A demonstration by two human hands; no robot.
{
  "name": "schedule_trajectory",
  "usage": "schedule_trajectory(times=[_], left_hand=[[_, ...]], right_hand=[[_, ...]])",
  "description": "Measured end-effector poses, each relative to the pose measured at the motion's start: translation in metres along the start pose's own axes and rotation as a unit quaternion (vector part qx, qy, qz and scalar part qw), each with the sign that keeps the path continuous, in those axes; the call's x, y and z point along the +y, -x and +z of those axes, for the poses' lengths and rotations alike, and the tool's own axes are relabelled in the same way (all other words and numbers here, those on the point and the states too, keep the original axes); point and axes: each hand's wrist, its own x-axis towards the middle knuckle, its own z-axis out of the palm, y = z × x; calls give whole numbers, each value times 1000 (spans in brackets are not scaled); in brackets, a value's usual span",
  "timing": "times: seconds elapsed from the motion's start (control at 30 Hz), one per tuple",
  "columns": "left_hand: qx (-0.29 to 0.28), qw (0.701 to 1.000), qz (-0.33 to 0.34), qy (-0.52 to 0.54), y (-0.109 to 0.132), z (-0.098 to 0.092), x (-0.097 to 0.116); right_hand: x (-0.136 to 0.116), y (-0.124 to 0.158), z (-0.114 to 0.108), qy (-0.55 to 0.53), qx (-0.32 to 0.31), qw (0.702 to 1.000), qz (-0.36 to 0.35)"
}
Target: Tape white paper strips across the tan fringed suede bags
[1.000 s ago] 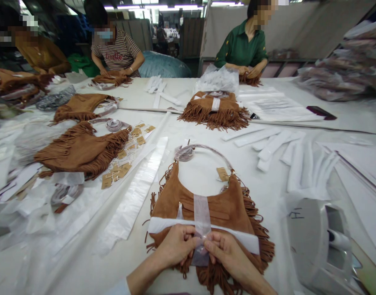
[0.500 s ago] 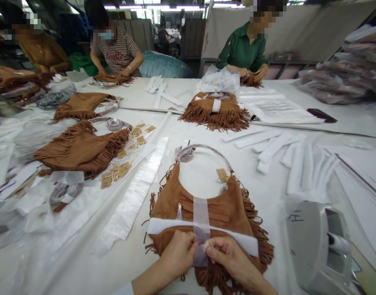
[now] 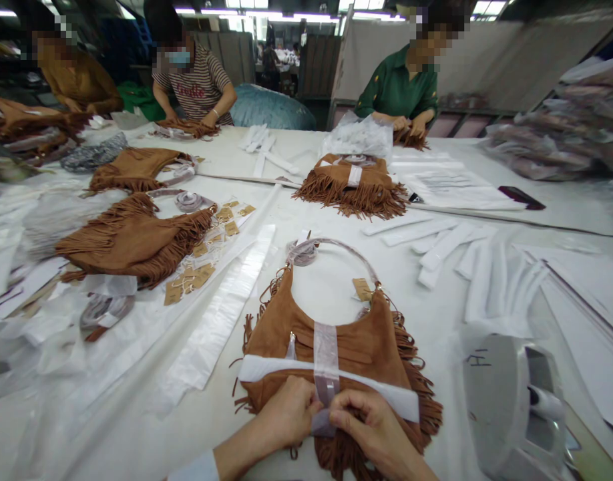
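A brown suede handbag with fringed sides lies on the table in front of me, its wrapped handle loop pointing away. Across its front runs a white foam strip, and a translucent plastic band crosses it lengthwise. My left hand is closed at the band's left edge, near its lower end. On the right edge, my right hand pinches the same band between thumb and fingers. Fringe hangs below the band, partly under my right hand. A brown tag lies by the handle.
Left are another fringed bag, several brown tags and a long plastic sheet. White foam strips and a grey dispenser-like holder lie right. Beyond, a fringed bag stack sits before co-workers.
My right hand has shifted slightly left, closer to my left hand, and the band's lower part now looks folded between them. The handbag stays nearly in place.
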Motion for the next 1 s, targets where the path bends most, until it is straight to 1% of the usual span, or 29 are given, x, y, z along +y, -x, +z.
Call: schedule_trajectory(times=[0.1,0.23,0.37,0.47,0.57,0.73,0.8,0.93,1.0], left_hand=[[-7,1000,-2,-18,0,-2,2],[-16,1000,-17,-19,-1,-3,2],[-69,996,-53,10,-4,-5,3],[-93,994,-54,31,-5,-9,5],[-101,993,-50,44,-6,-12,8],[-97,994,-40,21,-6,-16,12],[-86,995,-41,-29,-5,-16,14],[-30,987,-33,-156,0,-16,20],[-24,979,-45,-196,2,-17,25]], right_hand=[[-3,-1,0,80,49,994,-53],[-7,-5,0,175,84,974,-113],[-4,-14,0,245,109,949,-167],[4,-20,-1,281,130,933,-186],[11,-26,-2,302,147,924,-185],[12,-32,-5,319,139,927,-139],[11,-33,-5,326,137,927,-125],[12,-34,-5,330,140,927,-110],[11,-36,-6,330,141,928,-105]])
